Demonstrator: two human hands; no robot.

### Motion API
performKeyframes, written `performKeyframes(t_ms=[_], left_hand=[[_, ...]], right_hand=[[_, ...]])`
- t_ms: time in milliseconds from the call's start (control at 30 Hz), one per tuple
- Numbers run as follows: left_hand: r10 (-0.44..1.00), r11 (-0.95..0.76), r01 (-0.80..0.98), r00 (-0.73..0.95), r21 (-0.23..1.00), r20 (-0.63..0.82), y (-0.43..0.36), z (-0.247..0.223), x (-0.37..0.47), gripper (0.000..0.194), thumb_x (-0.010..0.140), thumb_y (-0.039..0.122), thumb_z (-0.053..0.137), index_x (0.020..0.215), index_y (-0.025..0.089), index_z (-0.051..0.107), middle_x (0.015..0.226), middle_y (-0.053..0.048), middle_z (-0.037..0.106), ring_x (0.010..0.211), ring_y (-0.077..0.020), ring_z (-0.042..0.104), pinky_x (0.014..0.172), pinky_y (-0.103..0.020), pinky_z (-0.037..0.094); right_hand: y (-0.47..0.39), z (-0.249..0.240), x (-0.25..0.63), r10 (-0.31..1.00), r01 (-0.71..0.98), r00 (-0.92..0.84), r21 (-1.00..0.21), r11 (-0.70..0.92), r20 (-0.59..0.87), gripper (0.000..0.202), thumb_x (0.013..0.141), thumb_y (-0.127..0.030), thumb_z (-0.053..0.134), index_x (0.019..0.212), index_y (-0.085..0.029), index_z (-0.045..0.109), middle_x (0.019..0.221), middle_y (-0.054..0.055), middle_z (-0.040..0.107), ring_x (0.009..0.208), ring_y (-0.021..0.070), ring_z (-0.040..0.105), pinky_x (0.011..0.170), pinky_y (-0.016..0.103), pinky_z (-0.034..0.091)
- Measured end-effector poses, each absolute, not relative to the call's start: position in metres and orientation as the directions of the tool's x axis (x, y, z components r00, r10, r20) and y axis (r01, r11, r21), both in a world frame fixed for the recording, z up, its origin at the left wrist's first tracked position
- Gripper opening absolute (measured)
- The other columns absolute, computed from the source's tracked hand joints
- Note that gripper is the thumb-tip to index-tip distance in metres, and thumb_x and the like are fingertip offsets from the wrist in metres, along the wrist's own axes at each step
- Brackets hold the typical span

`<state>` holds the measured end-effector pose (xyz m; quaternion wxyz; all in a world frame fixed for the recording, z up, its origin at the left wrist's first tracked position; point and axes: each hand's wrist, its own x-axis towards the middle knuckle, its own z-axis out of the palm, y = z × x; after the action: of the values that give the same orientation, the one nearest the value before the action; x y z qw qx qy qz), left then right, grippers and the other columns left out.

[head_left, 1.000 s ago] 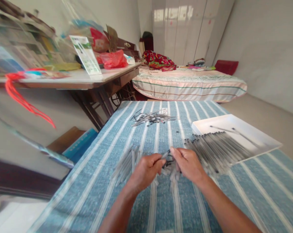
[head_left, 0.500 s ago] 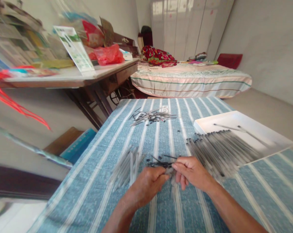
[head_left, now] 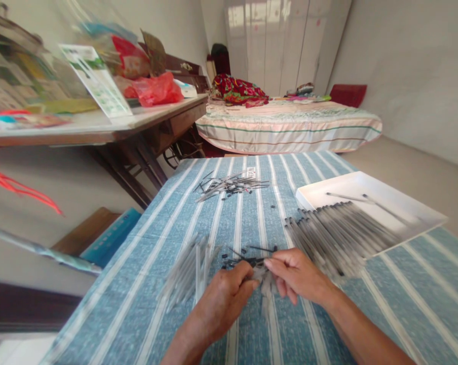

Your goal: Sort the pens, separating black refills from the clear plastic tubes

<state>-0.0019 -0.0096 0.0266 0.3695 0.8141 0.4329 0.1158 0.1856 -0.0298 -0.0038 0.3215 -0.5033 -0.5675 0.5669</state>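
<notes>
My left hand (head_left: 229, 294) is closed, thumb against the curled index finger, beside a small heap of black pen parts (head_left: 252, 261). My right hand (head_left: 299, 276) is closed too, thumb and index finger pinched just right of the left fingertips. Whatever small piece either one grips is blurred and mostly hidden. Beneath the fingertips lie some pale, translucent pieces (head_left: 267, 284). Clear pen barrels (head_left: 187, 271) form a loose pile to the left of my left hand. Rows of pens with black ends (head_left: 328, 238) rest at my right, partly against a white tray (head_left: 411, 243).
A blue striped cloth (head_left: 138, 304) covers the table. Farther back is a pile of thin dark refills and small parts (head_left: 232, 185), with one black bit (head_left: 272, 207) apart from it. A side desk (head_left: 145, 124) with bags stands at the left, a bed (head_left: 290, 124) behind.
The view has turned slightly, so most things sit a little farther left. My hands have drawn slightly apart, the left one moving away from the right fingertips.
</notes>
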Motion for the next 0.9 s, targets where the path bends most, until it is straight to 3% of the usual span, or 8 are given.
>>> performKeyframes(t_ms=[200, 500, 600, 767, 900], left_hand=[[0.75, -0.344, 0.588, 0.641, 0.732, -0.162, -0.0091, 0.0287, -0.0053, 0.021, 0.083, 0.026, 0.04, 0.065, 0.016, 0.047, 0.054, 0.005, 0.044, 0.051, -0.0067, 0.042, 0.05, -0.018, 0.029], [0.722, -0.284, 0.593, 0.649, 0.753, -0.239, -0.0073, 0.0284, -0.0093, 0.025, 0.082, 0.027, 0.041, 0.063, 0.016, 0.051, 0.054, 0.005, 0.05, 0.051, -0.0072, 0.045, 0.051, -0.018, 0.03], [0.743, -0.28, 0.62, 0.624, 0.733, -0.244, -0.007, 0.0296, -0.0072, 0.025, 0.082, 0.026, 0.042, 0.061, 0.016, 0.051, 0.053, 0.004, 0.049, 0.051, -0.0076, 0.046, 0.05, -0.019, 0.03], [0.748, -0.292, 0.611, 0.625, 0.736, -0.223, -0.007, 0.0326, -0.0043, 0.023, 0.081, 0.025, 0.043, 0.061, 0.016, 0.05, 0.052, 0.005, 0.046, 0.051, -0.0075, 0.045, 0.05, -0.019, 0.03], [0.748, -0.288, 0.611, 0.625, 0.737, -0.226, -0.0075, 0.0312, -0.0056, 0.024, 0.082, 0.026, 0.041, 0.062, 0.016, 0.051, 0.052, 0.004, 0.048, 0.051, -0.0079, 0.045, 0.05, -0.019, 0.031]], right_hand=[[-0.031, -0.0077, 0.1859, 0.924, 0.082, -0.353, -0.989, -0.124, -0.145, 0.041, 0.083, -0.047, 0.044, 0.058, -0.014, 0.046, 0.047, -0.002, 0.056, 0.031, 0.0057, 0.049, 0.032, 0.014, 0.03], [-0.031, -0.0083, 0.1854, 0.899, 0.015, -0.412, -0.988, -0.155, -0.147, 0.032, 0.079, -0.045, 0.052, 0.073, -0.014, 0.049, 0.059, 0.0, 0.061, 0.044, 0.0109, 0.06, 0.04, 0.017, 0.04], [-0.0297, -0.0091, 0.1847, 0.914, 0.051, -0.37, -0.986, -0.159, -0.166, 0.035, 0.075, -0.048, 0.055, 0.074, -0.014, 0.05, 0.06, 0.0, 0.062, 0.046, 0.0113, 0.061, 0.04, 0.017, 0.041], [-0.0294, -0.009, 0.1842, 0.923, 0.158, -0.337, -0.977, -0.14, -0.187, 0.044, 0.082, -0.052, 0.041, 0.061, -0.014, 0.046, 0.048, -0.002, 0.056, 0.032, 0.0071, 0.052, 0.033, 0.015, 0.032], [-0.0298, -0.0075, 0.1841, 0.915, 0.122, -0.362, -0.982, -0.145, -0.18, 0.036, 0.079, -0.05, 0.048, 0.071, -0.014, 0.049, 0.055, -0.001, 0.059, 0.04, 0.0095, 0.058, 0.037, 0.016, 0.037]])
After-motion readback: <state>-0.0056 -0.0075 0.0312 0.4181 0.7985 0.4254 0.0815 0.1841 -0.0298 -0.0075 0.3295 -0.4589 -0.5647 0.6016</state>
